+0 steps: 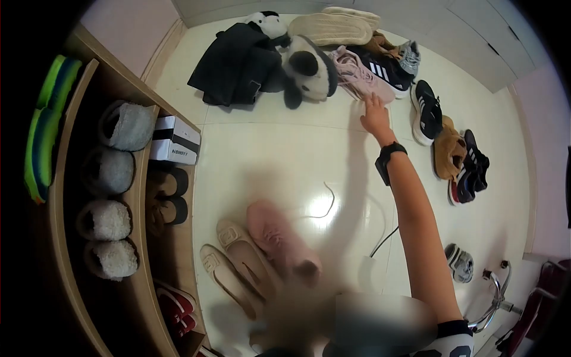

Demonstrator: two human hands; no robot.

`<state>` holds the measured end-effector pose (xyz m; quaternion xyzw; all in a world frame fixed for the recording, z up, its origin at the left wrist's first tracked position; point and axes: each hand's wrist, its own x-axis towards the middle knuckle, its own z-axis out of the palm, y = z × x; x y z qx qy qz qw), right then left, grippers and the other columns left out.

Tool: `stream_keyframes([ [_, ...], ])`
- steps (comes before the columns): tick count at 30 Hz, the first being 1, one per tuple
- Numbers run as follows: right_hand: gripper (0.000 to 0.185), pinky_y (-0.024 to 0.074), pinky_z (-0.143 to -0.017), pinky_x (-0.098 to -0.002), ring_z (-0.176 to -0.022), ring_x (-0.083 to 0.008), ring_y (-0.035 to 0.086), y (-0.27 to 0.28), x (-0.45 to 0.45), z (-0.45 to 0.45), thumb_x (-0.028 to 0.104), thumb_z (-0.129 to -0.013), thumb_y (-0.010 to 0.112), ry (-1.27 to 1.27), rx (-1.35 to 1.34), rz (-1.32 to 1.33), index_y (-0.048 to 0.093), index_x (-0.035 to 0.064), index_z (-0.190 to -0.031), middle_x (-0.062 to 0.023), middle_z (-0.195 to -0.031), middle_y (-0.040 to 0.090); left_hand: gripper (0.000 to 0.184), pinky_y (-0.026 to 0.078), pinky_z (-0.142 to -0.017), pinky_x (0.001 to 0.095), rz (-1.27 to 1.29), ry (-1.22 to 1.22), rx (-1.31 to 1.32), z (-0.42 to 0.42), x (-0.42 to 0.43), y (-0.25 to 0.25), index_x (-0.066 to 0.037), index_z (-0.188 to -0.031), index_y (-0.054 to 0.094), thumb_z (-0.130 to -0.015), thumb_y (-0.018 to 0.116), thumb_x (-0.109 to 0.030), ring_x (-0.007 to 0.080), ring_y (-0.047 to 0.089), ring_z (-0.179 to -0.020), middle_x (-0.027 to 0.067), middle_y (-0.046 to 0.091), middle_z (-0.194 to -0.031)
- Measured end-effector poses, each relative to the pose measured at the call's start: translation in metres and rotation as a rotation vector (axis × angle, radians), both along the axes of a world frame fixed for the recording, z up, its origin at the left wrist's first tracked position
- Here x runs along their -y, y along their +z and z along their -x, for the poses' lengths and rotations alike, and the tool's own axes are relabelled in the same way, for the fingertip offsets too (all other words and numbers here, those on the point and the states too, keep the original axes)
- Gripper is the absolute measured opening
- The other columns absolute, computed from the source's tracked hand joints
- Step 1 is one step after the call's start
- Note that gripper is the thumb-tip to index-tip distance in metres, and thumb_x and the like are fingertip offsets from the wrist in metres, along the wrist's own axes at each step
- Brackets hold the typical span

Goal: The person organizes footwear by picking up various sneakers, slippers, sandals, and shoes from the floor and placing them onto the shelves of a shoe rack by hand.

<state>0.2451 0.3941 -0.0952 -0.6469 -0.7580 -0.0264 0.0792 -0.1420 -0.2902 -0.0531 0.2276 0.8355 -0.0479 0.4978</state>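
Note:
My right hand (376, 116), with a black watch on the wrist, reaches to the far side of the floor. Its fingers are stretched out and apart at the near end of a pink sneaker (355, 72); whether they press on it I cannot tell. Right beside that shoe lies a black sneaker with white stripes (380, 70). Another pink sneaker (276, 235) rests nearer to me, next to a pair of beige flats (241, 244). My left hand does not show.
A wooden shoe rack (151, 238) on the left holds fuzzy slippers (128, 125) and a shoe box (174, 141). Plush pandas (309, 71), black cloth (235, 65) and beige slippers (330, 28) lie at the back. Brown shoes (449, 149) and a chair base (499, 300) are right.

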Motion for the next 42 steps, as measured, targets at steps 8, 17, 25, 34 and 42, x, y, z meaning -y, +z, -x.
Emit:
stream_keyframes([
  [8, 0.072, 0.0239, -0.090, -0.0502, -0.114, -0.0309, 0.030, -0.012, -0.052, -0.002, 0.024, -0.062, 0.060, -0.130, 0.066, 0.225, 0.025, 0.0106, -0.124, -0.0102, -0.126, 0.029, 0.021, 0.042, -0.057, 0.0290, 0.057, 0.126, -0.019, -0.007, 0.012, 0.015, -0.001, -0.093, 0.050, -0.082, 0.037, -0.013, 0.0184, 0.053, -0.063, 0.0100, 0.054, -0.069],
  [17, 0.037, 0.0325, -0.071, -0.0467, -0.090, -0.0300, 0.046, -0.032, -0.003, -0.048, 0.026, -0.074, 0.049, -0.088, 0.175, -0.098, 0.041, 0.0119, -0.107, -0.0086, -0.100, 0.046, 0.021, 0.042, -0.055, 0.0268, -0.183, -0.082, 0.046, -0.003, -0.022, 0.048, -0.001, -0.095, 0.048, -0.084, 0.035, -0.012, 0.0154, 0.052, -0.059, 0.0087, 0.054, -0.068],
  [25, 0.046, 0.0290, -0.083, -0.0423, -0.096, -0.0298, 0.041, -0.026, 0.171, -0.115, 0.009, -0.069, 0.051, -0.008, 0.067, -0.131, 0.040, 0.0073, -0.113, -0.0134, -0.103, 0.044, 0.017, 0.041, -0.068, 0.0332, -0.462, -0.566, 0.148, -0.023, -0.168, 0.072, -0.001, -0.090, 0.052, -0.075, 0.045, -0.001, 0.0262, 0.054, -0.075, 0.0121, 0.056, -0.080],
  [34, 0.038, 0.0277, -0.091, -0.0360, -0.109, -0.0304, 0.034, -0.007, 0.204, -0.118, 0.002, -0.070, 0.046, 0.264, -0.141, -0.034, 0.044, 0.0079, -0.108, -0.0135, -0.119, 0.037, 0.028, 0.039, -0.069, 0.0351, -0.705, -1.147, 0.206, -0.070, -0.266, 0.071, -0.005, -0.096, 0.049, -0.068, 0.049, -0.004, 0.0261, 0.049, -0.080, 0.0098, 0.052, -0.087],
  [42, 0.053, 0.0242, -0.097, -0.0323, -0.119, -0.0272, 0.025, 0.019, 0.186, -0.014, -0.009, -0.068, 0.039, 0.604, -0.318, 0.397, 0.041, 0.0127, -0.116, -0.0161, -0.127, 0.027, 0.039, 0.037, -0.076, 0.0354, -0.905, -1.190, 0.133, -0.157, -0.311, 0.029, -0.004, -0.107, 0.043, -0.069, 0.052, -0.013, 0.0257, 0.044, -0.092, 0.0121, 0.044, -0.104],
])
